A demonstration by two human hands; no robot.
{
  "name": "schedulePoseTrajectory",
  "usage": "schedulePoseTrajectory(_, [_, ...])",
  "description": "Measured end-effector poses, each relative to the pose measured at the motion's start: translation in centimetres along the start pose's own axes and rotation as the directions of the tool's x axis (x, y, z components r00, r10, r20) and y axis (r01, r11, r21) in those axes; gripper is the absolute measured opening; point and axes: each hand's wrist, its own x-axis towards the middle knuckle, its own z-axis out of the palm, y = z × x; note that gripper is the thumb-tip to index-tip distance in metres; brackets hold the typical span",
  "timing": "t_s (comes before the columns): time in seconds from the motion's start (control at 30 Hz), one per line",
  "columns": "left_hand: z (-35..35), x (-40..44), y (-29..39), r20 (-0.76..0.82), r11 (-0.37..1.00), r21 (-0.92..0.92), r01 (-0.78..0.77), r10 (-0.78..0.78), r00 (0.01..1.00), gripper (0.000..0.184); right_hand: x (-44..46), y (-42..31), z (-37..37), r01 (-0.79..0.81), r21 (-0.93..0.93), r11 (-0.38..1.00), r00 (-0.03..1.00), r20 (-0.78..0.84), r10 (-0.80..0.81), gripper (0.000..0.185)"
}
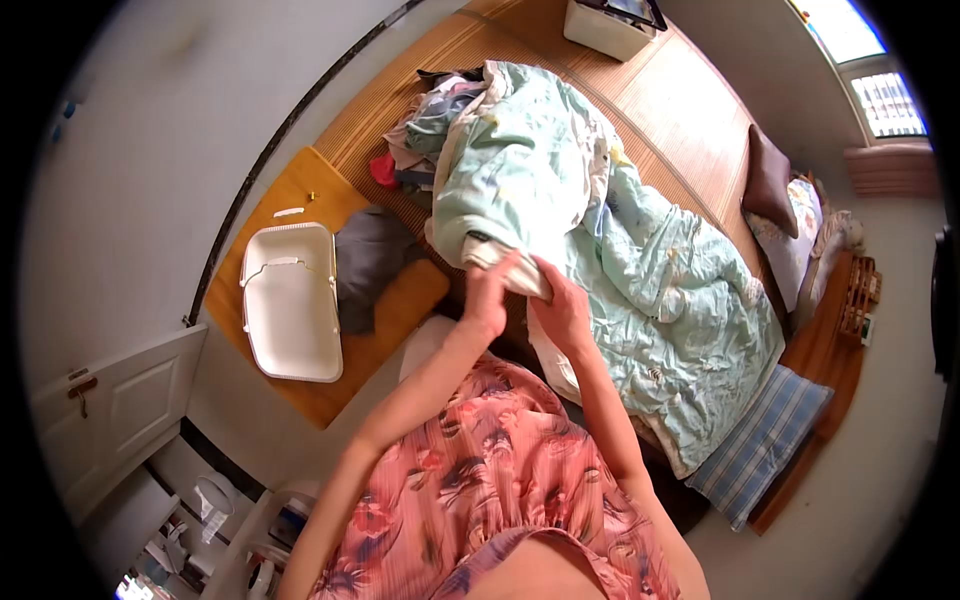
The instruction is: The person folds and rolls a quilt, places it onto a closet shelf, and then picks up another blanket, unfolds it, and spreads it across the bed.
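Observation:
A folded white cloth (523, 277), with a dark patch showing at its far end, is held between both my hands just over the near edge of a light green quilt (520, 150). My left hand (487, 297) has its fingers closed round the left side of the cloth. On the other side, my right hand (562, 304) grips the cloth's right end. A heap of mixed clothes (432, 130) lies against the quilt's left side. The undersides of the fingers are hidden.
Left of me, a wooden table (310, 402) bears a white basket (292, 305) and a dark grey cloth (375, 262). The quilt spreads over a bed with a woven mat (650, 90). A blue plaid pillow (762, 440) and a brown cushion (768, 180) lie on the right. A white box (605, 32) stands at the far end.

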Motion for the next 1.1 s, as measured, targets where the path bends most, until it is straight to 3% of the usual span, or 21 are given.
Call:
schedulePoseTrajectory(0.03, [-1.5,1.6,0.3,-0.017,0.973,-0.182,0.144,-0.149,0.989,0.040,-0.3,-0.7,-0.2,-0.003,0.045,0.999,1.000,0.002,0.003,0.051])
schedulePoseTrajectory(0.1, [-3.8,3.9,1.0,0.103,0.884,-0.385,0.265,-0.243,0.964,0.047,-1.1,-1.5,-0.4,0.050,0.123,0.991,0.999,-0.024,-0.048,0.041])
schedulePoseTrajectory(0.17, [-5.2,6.1,1.4,0.101,0.882,-0.401,0.249,-0.228,0.968,0.052,-1.7,-1.6,-0.8,-0.104,0.303,0.947,0.993,0.075,0.085,0.039])
schedulePoseTrajectory(0.2, [-5.6,7.4,1.9,0.106,0.865,-0.404,0.298,-0.279,0.954,0.053,-1.7,-1.3,-0.9,-0.107,0.369,0.923,0.994,0.059,0.092,0.036])
schedulePoseTrajectory(0.3, [-5.5,10.2,3.3,0.094,0.865,-0.409,0.291,-0.278,0.956,0.054,-2.0,-0.7,-2.4,-0.261,0.375,0.890,0.962,0.175,0.208,0.039])
schedulePoseTrajectory(0.33, [-4.6,11.2,3.3,0.143,0.902,-0.339,0.266,-0.230,0.963,0.050,-2.1,-0.5,-2.7,-0.337,0.385,0.859,0.934,0.254,0.253,0.041])
schedulePoseTrajectory(0.37, [-2.9,11.0,4.0,0.122,0.915,-0.313,0.254,-0.226,0.966,0.044,-1.6,-1.7,-4.3,-0.537,0.290,0.792,0.798,0.480,0.365,0.042])
schedulePoseTrajectory(0.43, [0.9,8.9,5.4,0.010,0.998,0.038,-0.057,0.057,0.998,0.038,-1.1,0.6,-4.9,-0.331,0.232,0.915,0.784,0.608,0.129,0.047])
schedulePoseTrajectory(0.47, [1.7,8.0,5.6,0.158,0.968,0.174,-0.183,0.156,0.975,0.037,-0.9,3.7,-4.6,-0.428,0.397,0.812,0.765,0.638,0.091,0.057])
schedulePoseTrajectory(0.5, [1.0,7.9,4.6,0.351,0.907,0.325,-0.268,0.148,0.925,0.035,0.2,4.7,-4.8,-0.436,0.619,0.653,0.848,0.525,0.068,0.057])
schedulePoseTrajectory(0.57, [3.1,2.9,6.8,0.574,0.749,0.509,-0.424,0.071,0.816,0.045,4.0,4.6,-6.5,-0.377,0.722,0.580,0.926,0.306,0.221,0.056])
schedulePoseTrajectory(0.6, [3.6,2.2,7.4,0.712,0.692,0.453,-0.562,0.098,0.695,0.048,6.0,3.1,-7.3,-0.223,0.720,0.658,0.975,0.173,0.141,0.059])
schedulePoseTrajectory(0.63, [3.6,2.0,7.8,0.829,0.628,0.371,-0.685,0.109,0.549,0.052,8.3,3.9,-7.3,-0.242,0.669,0.703,0.970,0.155,0.186,0.063])
schedulePoseTrajectory(0.67, [2.6,1.9,8.2,0.825,0.630,0.453,-0.631,-0.029,0.564,0.050,10.5,4.7,-7.3,-0.265,0.615,0.743,0.963,0.137,0.230,0.068])
schedulePoseTrajectory(0.7, [1.5,1.6,8.6,0.805,0.617,0.535,-0.577,-0.163,0.571,0.049,12.7,7.5,-6.6,-0.458,0.515,0.725,0.888,0.219,0.405,0.074])
schedulePoseTrajectory(0.77, [0.1,0.9,9.8,0.735,0.604,0.614,-0.507,-0.206,0.645,0.035,16.6,8.2,-4.5,-0.524,0.740,0.423,0.846,0.396,0.356,0.084])
schedulePoseTrajectory(0.83, [-2.2,1.1,10.1,0.678,0.683,0.589,-0.432,-0.126,0.724,0.025,20.1,8.7,-2.5,-0.585,0.707,0.396,0.808,0.467,0.359,0.090])
schedulePoseTrajectory(0.97, [-5.6,1.7,13.0,0.493,0.769,0.603,-0.214,-0.148,0.858,0.019,27.5,10.1,3.0,-0.616,0.578,0.536,0.784,0.382,0.489,0.095])
schedulePoseTrajectory(1.03, [-6.8,1.6,13.4,0.422,0.783,0.604,-0.152,-0.152,0.894,0.020,31.2,11.1,5.8,-0.622,0.373,0.689,0.782,0.245,0.573,0.099])
schedulePoseTrajectory(1.07, [-7.4,1.9,13.6,0.457,0.770,0.611,-0.184,-0.153,0.876,0.024,32.7,9.8,6.2,-0.556,0.147,0.818,0.830,0.134,0.541,0.101])
schedulePoseTrajectory(1.1, [-7.7,2.0,13.7,0.439,0.788,0.594,-0.161,-0.150,0.886,0.027,33.3,10.0,8.5,-0.395,-0.033,0.918,0.912,-0.132,0.387,0.097])
